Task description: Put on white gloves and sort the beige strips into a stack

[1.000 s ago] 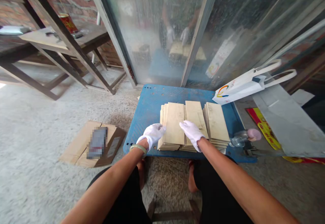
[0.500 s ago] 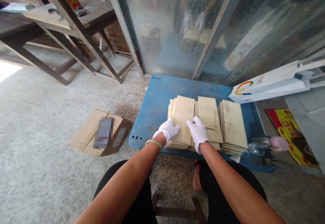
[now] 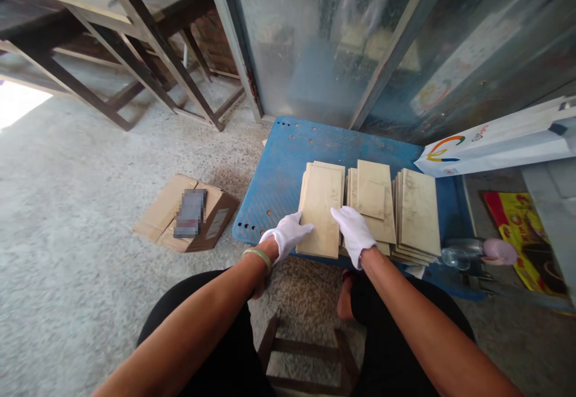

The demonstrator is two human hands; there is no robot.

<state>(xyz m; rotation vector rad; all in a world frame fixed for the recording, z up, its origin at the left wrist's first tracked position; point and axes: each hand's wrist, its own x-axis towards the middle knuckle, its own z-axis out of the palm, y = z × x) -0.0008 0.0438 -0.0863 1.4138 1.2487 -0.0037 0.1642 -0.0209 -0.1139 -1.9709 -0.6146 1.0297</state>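
Observation:
Three stacks of thin, pale wooden boards stand side by side on a blue plastic pallet (image 3: 279,163). My white-gloved left hand (image 3: 287,235) is at the left edge of the left stack (image 3: 320,202), its thumb over the top board and its fingers down the side. On that stack's right edge is my gloved right hand (image 3: 354,230). Between them, the hands grip the boards; the undersides of the fingers are hidden. The middle stack (image 3: 375,178) carries a smaller board piece (image 3: 371,199) on top. Farther right is the third stack (image 3: 420,211).
A cardboard box (image 3: 164,211) with a blurred dark item on it sits on the floor to the left. Glass panels (image 3: 297,49) rise behind the pallet. To the right are a white paper bag (image 3: 495,151), a clear bottle with a pink cap (image 3: 499,252) and a yellow-red packet (image 3: 526,235).
The top boards of the left stack have been straightened and lie more in line. Both hands stay at its sides, the left slightly lower. The camera view has shifted a little.

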